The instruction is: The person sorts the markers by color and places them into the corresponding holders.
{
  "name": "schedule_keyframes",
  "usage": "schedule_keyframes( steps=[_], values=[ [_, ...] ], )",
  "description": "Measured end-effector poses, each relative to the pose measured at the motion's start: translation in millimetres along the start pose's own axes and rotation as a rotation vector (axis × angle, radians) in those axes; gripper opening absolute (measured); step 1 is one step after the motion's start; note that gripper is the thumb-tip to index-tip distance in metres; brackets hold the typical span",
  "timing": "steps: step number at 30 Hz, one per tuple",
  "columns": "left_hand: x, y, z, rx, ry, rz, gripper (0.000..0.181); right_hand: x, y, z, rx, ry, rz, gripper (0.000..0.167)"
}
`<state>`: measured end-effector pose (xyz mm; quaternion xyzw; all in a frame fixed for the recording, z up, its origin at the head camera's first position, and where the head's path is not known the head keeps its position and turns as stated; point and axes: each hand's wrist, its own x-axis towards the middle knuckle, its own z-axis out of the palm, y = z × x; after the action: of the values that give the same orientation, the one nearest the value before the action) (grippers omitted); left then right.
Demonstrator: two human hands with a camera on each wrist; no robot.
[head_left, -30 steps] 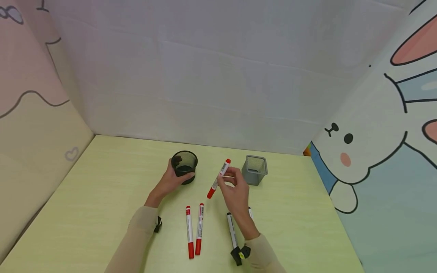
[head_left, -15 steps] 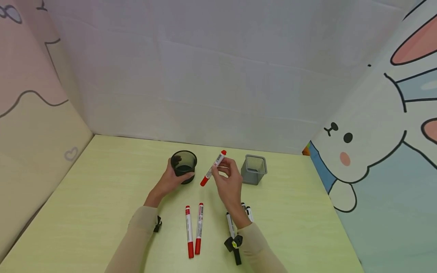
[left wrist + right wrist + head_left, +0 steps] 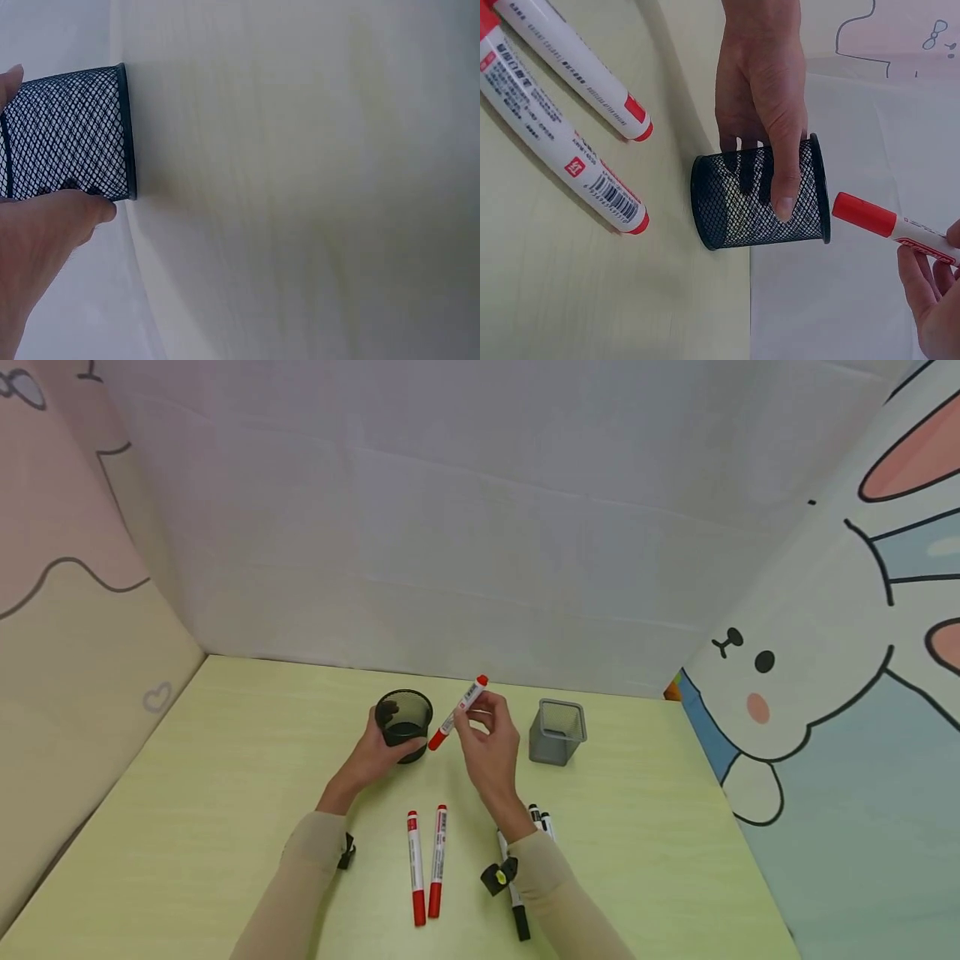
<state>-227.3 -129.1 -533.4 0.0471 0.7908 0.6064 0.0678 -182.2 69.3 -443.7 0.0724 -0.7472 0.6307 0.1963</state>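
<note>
A round black mesh pen cup (image 3: 405, 727) stands upright on the table, and my left hand (image 3: 372, 757) grips it around its side with the thumb in front. In the right wrist view the left thumb lies across the mesh of the cup (image 3: 769, 196). My right hand (image 3: 489, 747) pinches a red-and-white marker (image 3: 458, 712), held tilted with its red cap down toward the left. That cap is close to the cup's rim but apart from it, as the right wrist view shows the marker (image 3: 885, 220) outside the opening.
Two red markers (image 3: 416, 868) (image 3: 438, 860) lie side by side on the table (image 3: 247, 777). Several black-and-white markers (image 3: 519, 910) lie partly hidden under my right forearm. A square grey mesh holder (image 3: 557, 732) stands to the right. A white wall (image 3: 420, 527) rises behind the table.
My right hand has carried the red marker left and away from me, up to the black cup's rim. The left hand and the cup stay where they were.
</note>
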Motion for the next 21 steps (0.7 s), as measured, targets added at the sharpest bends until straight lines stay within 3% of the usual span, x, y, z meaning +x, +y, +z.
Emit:
schedule_keyframes(
  steps=[6,10,21],
  values=[
    [1.4,3.4,-2.6,0.001,-0.012,0.008,0.099,2.8,-25,5,0.039,0.000,-0.035,0.030],
    [2.8,5.6,-3.8,-0.009,-0.008,0.019,0.098,6.0,-28,10,0.063,-0.001,-0.044,0.030],
    [7.2,11.9,-4.4,0.012,-0.003,-0.023,0.101,20.0,-28,23,0.107,0.015,-0.048,0.031]
  ],
)
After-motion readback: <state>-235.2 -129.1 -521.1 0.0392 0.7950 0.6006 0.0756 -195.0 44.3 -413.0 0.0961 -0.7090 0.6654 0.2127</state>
